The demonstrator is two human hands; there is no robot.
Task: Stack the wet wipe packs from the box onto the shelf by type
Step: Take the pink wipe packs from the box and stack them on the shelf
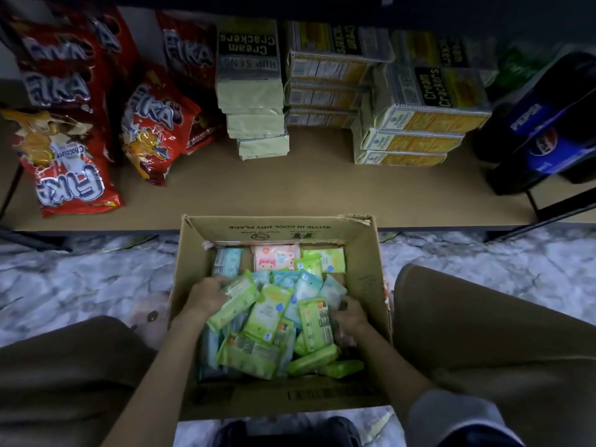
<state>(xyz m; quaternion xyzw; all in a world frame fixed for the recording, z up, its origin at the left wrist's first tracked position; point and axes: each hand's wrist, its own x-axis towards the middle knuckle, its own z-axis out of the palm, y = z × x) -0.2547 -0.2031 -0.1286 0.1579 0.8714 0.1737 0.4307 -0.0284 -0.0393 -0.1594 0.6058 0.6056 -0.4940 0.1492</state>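
Both hands' grip unclear among wipe packs (267, 314), box (364, 253), shelf (290, 191), crackers (416, 130) behind

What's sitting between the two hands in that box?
Head view: a heap of green packs and blue packs lies between the left hand and right hand.

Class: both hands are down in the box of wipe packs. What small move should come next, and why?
Probably lift out a handful of green packs: both hands, left and right, are already in the box among them, green is the commonest type on top, and the shelf has bare board directly ahead.
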